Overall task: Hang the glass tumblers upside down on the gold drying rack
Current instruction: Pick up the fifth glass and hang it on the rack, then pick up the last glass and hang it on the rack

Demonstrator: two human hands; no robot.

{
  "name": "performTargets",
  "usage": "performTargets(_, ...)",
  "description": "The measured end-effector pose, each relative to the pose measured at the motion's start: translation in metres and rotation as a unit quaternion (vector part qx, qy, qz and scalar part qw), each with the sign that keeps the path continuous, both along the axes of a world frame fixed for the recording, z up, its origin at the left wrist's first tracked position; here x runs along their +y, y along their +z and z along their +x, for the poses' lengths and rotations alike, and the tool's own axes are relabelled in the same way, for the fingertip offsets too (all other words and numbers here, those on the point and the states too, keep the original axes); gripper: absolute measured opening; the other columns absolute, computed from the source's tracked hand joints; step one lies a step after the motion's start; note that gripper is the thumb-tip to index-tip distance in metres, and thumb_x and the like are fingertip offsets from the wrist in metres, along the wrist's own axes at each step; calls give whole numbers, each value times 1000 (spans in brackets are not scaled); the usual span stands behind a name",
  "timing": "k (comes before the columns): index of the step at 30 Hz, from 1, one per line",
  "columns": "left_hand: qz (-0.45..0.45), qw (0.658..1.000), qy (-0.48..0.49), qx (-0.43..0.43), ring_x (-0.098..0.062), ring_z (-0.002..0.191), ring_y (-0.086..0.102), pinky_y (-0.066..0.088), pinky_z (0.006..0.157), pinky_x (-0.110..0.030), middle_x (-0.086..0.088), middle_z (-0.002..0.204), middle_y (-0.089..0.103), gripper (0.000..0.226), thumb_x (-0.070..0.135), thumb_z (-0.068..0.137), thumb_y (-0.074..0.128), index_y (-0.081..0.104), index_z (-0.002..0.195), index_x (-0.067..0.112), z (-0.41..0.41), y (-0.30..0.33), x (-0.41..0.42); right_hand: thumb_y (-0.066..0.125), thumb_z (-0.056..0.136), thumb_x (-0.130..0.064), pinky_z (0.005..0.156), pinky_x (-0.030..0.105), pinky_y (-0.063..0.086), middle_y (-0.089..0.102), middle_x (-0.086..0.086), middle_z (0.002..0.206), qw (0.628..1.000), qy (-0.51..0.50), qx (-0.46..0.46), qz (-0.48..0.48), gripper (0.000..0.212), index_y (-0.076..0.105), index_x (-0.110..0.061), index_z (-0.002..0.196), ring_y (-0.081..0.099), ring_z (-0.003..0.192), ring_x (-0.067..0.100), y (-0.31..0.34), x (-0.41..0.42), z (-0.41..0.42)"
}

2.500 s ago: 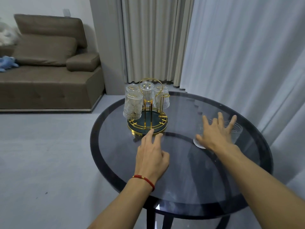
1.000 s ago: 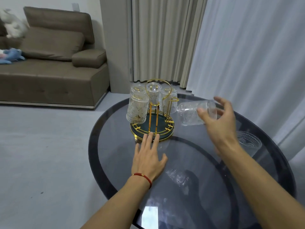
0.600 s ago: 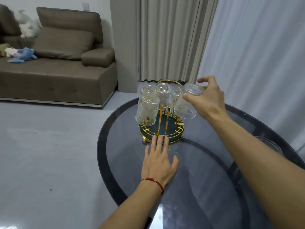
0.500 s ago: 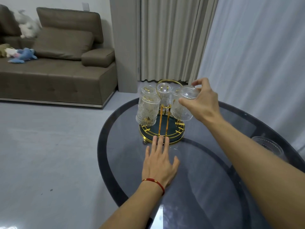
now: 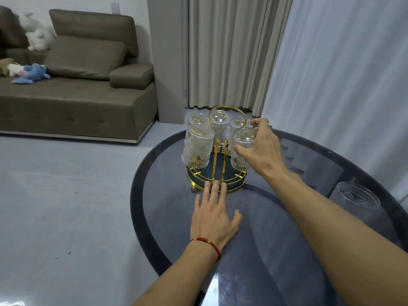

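The gold drying rack with a dark round base stands on the far side of the glass table. Several ribbed glass tumblers hang on it upside down, one at the front left. My right hand grips another upside-down tumbler at the rack's front right, over a peg. My left hand lies flat on the table with fingers apart, its fingertips touching the rack's base. One more tumbler stands upright at the table's right edge.
The round dark glass table ends close on the left, with grey floor beyond. A brown sofa with plush toys stands at the back left. Curtains hang behind and to the right of the table.
My right hand picked a tumbler up from the table's right side, turned it upside down and lowered it onto the rack's front right. My left hand stayed flat by the base.
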State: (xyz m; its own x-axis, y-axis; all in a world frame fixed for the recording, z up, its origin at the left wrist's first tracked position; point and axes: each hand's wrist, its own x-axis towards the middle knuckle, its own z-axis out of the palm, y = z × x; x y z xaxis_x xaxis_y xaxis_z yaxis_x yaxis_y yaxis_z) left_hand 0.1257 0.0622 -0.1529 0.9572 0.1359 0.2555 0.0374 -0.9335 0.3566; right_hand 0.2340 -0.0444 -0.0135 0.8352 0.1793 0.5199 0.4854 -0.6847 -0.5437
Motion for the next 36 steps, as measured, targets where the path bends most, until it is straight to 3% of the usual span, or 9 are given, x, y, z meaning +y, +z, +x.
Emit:
performTargets(9,31,999,2,7,-22,154,-5,13,123,-52,-3,170,4,79,59,94,30,9,160,21,-11,13,-9,72,94,-25,116,38,36,44,12,157,999,13,28,31,76,31,-10,156,43,144,27,-19,-27,-29)
performTargets(14,0,997,-48,-62,-24,153,15,25,119,-48,-6,164,28,72,52,92,44,31,154,18,-26,33,-37,70,86,-7,109,34,36,55,16,139,995,-67,-55,46,56,51,-5,139,52,129,35,-51,-76,-73)
performTargets(17,-33,992,-85,-89,-23,144,31,38,111,-43,-6,153,41,66,42,91,54,38,149,16,-36,43,-51,71,81,-7,115,51,35,45,22,147,981,-160,-107,21,55,53,-7,133,42,137,42,-70,-114,-90)
performTargets(20,-80,985,-105,-109,-21,135,40,42,107,-42,-5,144,49,61,33,90,59,42,146,14,-46,49,-59,77,82,-13,119,60,29,25,28,161,965,-248,-77,47,74,41,-6,147,26,147,49,-86,-144,-97)
performTargets(23,-127,980,-106,-115,-20,134,41,41,109,-41,-5,142,53,61,28,90,62,43,146,14,-56,52,-63,82,84,-18,125,44,20,5,26,170,940,-272,21,203,109,8,-4,163,14,155,43,-91,-165,-93)
performTargets(25,-146,977,-106,-114,-18,133,42,41,110,-39,-4,141,54,61,28,90,63,42,146,15,-61,52,-63,83,85,-26,123,40,23,12,21,172,916,-266,111,278,119,-4,-9,164,20,156,39,-93,-175,-87)
performTargets(30,-200,971,-87,-102,-13,122,48,38,98,-25,1,127,60,56,28,90,64,45,142,22,-67,58,-60,88,79,-31,107,52,48,55,19,144,906,-274,177,272,87,40,-7,147,54,131,39,-98,-186,-79)
performTargets(34,-279,955,-82,-65,-8,110,60,50,96,-32,8,115,70,40,24,88,66,60,127,23,-69,65,-56,88,75,-40,99,50,52,61,13,132,933,-244,141,226,76,50,-11,134,60,119,34,-93,-184,-96)
performTargets(36,-378,921,-92,-26,-5,104,65,56,92,-33,9,108,72,32,23,88,69,66,119,25,-71,70,-54,87,73,-43,94,46,54,57,8,127,952,-193,123,203,72,51,-19,131,61,110,29,-86,-175,-108)
